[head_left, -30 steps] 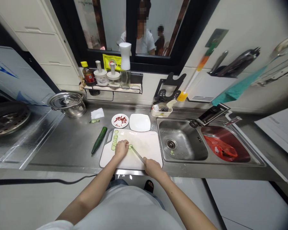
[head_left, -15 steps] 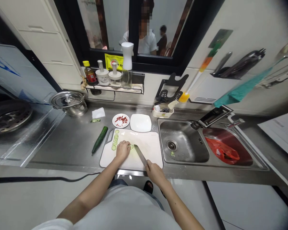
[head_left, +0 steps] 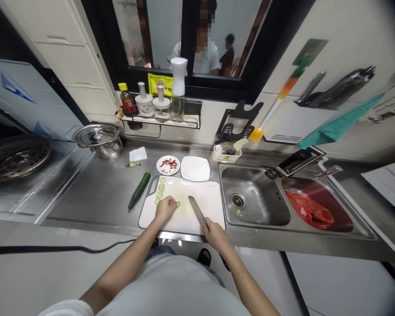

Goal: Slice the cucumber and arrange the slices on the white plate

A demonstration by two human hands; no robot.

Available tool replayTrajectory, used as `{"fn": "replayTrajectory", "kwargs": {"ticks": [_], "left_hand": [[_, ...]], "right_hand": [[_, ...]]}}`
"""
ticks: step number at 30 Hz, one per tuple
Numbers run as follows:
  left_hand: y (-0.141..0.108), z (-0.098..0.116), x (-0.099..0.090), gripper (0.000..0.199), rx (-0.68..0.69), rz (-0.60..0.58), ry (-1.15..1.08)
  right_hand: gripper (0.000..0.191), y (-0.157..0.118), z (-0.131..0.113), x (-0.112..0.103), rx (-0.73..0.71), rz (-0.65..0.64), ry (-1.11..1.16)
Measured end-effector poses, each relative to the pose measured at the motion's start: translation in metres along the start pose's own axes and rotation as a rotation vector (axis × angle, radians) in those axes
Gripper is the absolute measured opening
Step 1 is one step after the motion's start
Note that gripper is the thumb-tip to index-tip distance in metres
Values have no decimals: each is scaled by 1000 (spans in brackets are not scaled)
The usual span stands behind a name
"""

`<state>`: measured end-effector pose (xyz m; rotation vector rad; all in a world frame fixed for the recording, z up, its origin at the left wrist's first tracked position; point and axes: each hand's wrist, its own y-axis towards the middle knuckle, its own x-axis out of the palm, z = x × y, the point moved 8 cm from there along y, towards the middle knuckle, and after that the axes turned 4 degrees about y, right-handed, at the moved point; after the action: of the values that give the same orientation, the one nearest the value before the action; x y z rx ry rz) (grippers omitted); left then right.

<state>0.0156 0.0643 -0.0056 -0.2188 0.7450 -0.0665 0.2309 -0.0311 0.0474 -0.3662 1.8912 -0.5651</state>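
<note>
While the counter point(head_left: 95, 188) spans the view, all positions are stated relative to the board point(head_left: 181, 188), which lies flat near its front edge. The window point(head_left: 189, 44) stands in the wall beyond the board. The sink point(head_left: 266, 199) is set just to the board's right; its farther basin contains a red bag point(head_left: 311, 210). The rack point(head_left: 171, 121), carrying bottles and jars, is fixed to the wall beyond the board. The lidded pot point(head_left: 108, 147) stands well to the board's far left. The square plate point(head_left: 195, 169) sits just beyond the board's far edge, with the round plate point(head_left: 167, 173), bearing red bits, to its left. The cucumber point(head_left: 139, 191), uncut along its visible length, lies on the counter just left of the board.

The right hand point(head_left: 216, 235), at the board's near right, is closed firmly around the handle of the knife point(head_left: 197, 211). The blade slants over the board, well apart from the other hand; contact with the surface cannot be determined. The left hand point(head_left: 165, 208) is over the board's left half, fingers curled, tips at a green piece point(head_left: 177, 204); whether they pinch it cannot be told. Slices point(head_left: 160, 190) form an overlapping row along the board's left side.
</note>
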Motion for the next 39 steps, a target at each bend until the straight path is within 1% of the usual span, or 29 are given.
{"fn": "replayTrajectory", "kwargs": {"ticks": [6, 10, 13, 21, 32, 39], "left_hand": [[-12, -33, -29, 15, -58, 59, -4], [-12, -53, -46, 14, -88, 108, 10], [-10, -62, -55, 12, -123, 130, 54], [-8, -63, -62, 6, -126, 151, 166], [-11, -62, -62, 8, -118, 158, 276], [-10, -60, -62, 11, -136, 124, 309]], "right_hand": [[25, 1, -2, -2, 9, 0, 15], [26, 2, -4, -1, 10, -9, 11], [27, 3, -5, -1, 6, -13, 2], [25, 6, -8, -1, 0, -9, -15], [25, 3, -7, -3, 8, -14, -15], [23, 4, -4, -1, 14, -4, -1]]}}
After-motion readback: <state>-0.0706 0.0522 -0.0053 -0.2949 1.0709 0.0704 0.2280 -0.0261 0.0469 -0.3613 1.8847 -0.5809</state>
